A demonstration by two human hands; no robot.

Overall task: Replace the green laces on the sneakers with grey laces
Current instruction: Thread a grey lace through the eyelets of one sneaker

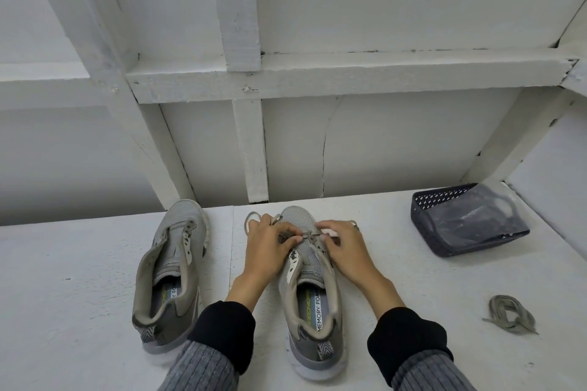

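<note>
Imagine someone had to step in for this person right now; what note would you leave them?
Left hand and right hand: both pinch the grey lace at the lowest eyelets of the right sneaker, near its toe.
Left sneaker: stands beside it on the white bench, with no lace in it.
Spare lace: bundled on the bench, far right.
Basket: tipped on its side behind that, a clear bag inside.
Done: no green laces show on either sneaker; the grey lace is started on the right one.
Left: thread that lace up, then lace the left sneaker.
</note>
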